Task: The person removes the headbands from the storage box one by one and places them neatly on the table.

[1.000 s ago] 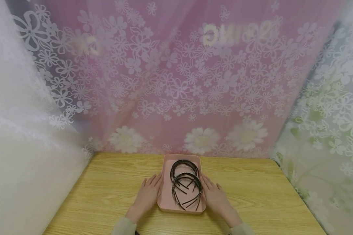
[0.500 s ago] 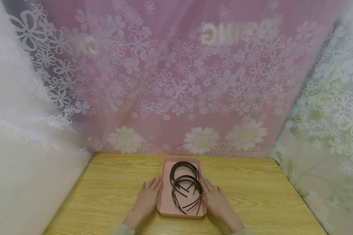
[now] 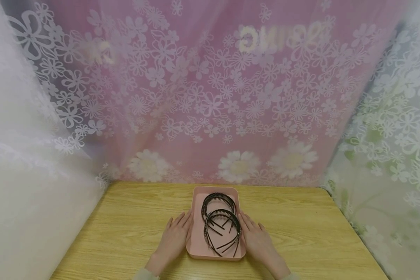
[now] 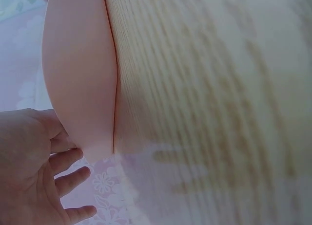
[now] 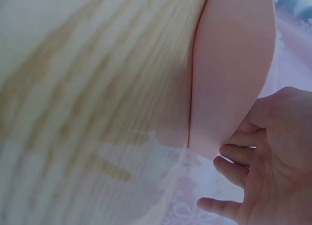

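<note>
A pink rectangular tray lies on the wooden table in the head view. Inside it are several black toothed headbands, one group toward the back and another group overlapping it in front. My left hand rests along the tray's left side, fingers extended forward; my right hand mirrors it on the right. In the left wrist view, my left hand has its fingers at the far end of the tray's side wall. The right wrist view shows my right hand likewise against the wall.
Yellow wood-grain table surrounds the tray. Behind it hangs a pink flowered curtain, with a pale sheet on the left and a white-and-green floral one on the right.
Compared with a second ago, the tray and both hands sit slightly nearer the front of the table. Over the last half second they have hardly moved.
</note>
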Demonstrator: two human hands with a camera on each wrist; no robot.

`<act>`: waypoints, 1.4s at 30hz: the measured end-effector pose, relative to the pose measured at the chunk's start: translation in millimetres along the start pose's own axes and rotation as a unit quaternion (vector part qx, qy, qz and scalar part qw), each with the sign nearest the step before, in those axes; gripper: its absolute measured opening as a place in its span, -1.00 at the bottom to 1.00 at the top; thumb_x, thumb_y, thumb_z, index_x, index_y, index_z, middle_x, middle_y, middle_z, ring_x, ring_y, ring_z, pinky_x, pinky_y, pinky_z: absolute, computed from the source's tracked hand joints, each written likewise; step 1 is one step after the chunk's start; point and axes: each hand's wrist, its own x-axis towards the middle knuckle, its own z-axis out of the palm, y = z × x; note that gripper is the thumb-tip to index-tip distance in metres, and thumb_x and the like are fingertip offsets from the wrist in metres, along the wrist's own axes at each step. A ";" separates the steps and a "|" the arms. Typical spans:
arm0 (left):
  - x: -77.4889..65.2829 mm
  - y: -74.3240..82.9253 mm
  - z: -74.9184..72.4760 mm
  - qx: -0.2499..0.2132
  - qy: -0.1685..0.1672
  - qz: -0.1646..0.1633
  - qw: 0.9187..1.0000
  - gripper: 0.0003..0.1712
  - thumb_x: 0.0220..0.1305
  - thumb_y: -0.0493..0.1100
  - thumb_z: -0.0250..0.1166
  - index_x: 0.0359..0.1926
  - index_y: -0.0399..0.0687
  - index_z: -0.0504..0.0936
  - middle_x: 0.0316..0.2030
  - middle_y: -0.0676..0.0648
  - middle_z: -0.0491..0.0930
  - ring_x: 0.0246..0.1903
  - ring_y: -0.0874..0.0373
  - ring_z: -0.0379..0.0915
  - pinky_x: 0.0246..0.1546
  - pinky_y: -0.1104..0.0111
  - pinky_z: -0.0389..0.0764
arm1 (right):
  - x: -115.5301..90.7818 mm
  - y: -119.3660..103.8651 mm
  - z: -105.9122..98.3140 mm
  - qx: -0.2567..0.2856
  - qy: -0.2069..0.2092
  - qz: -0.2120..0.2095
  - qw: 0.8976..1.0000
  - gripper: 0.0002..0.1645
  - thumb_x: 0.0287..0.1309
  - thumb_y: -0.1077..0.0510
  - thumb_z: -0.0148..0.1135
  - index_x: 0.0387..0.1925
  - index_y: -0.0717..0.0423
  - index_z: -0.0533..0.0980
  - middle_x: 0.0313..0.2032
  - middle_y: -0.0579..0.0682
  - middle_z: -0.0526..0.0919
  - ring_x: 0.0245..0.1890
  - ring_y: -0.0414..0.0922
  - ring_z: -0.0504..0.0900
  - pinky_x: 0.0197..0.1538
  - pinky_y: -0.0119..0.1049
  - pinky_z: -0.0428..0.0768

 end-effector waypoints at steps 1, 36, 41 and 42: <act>0.0 0.0 0.0 -0.001 -0.001 0.001 1.000 -0.45 0.44 -0.12 0.24 0.40 -0.15 0.47 0.38 -0.09 0.45 0.33 -0.08 0.40 0.24 -0.22 0.43 | 0.2 -0.4 -0.3 0.000 0.001 0.000 1.000 -0.33 0.41 0.16 0.16 0.47 0.24 0.29 0.47 0.13 0.32 0.40 0.12 0.39 0.28 0.31 0.41; -23.2 11.9 -13.9 -0.017 -0.006 0.004 1.000 -0.44 0.45 -0.07 0.22 0.41 -0.11 0.47 0.37 -0.07 0.46 0.32 -0.10 0.40 0.24 -0.22 0.42 | -24.8 -12.4 -6.6 -0.012 0.003 -0.004 1.000 -0.35 0.36 0.17 0.21 0.43 0.21 0.36 0.43 0.10 0.39 0.36 0.08 0.45 0.22 0.27 0.48; -28.5 14.6 -15.2 -0.013 -0.009 0.008 1.000 -0.43 0.45 -0.05 0.22 0.41 -0.09 0.47 0.38 -0.07 0.45 0.32 -0.10 0.41 0.22 -0.22 0.43 | -29.7 -15.1 -8.3 -0.004 0.007 -0.002 1.000 -0.38 0.38 0.19 0.19 0.43 0.22 0.37 0.43 0.11 0.39 0.36 0.07 0.46 0.22 0.25 0.49; -28.8 15.6 -16.6 -0.016 -0.009 0.007 1.000 -0.43 0.44 -0.06 0.23 0.40 -0.11 0.47 0.38 -0.07 0.45 0.32 -0.10 0.41 0.23 -0.21 0.43 | -30.2 -15.3 -8.4 -0.006 0.011 -0.002 1.000 -0.38 0.38 0.19 0.20 0.42 0.21 0.37 0.43 0.10 0.39 0.35 0.06 0.46 0.21 0.24 0.50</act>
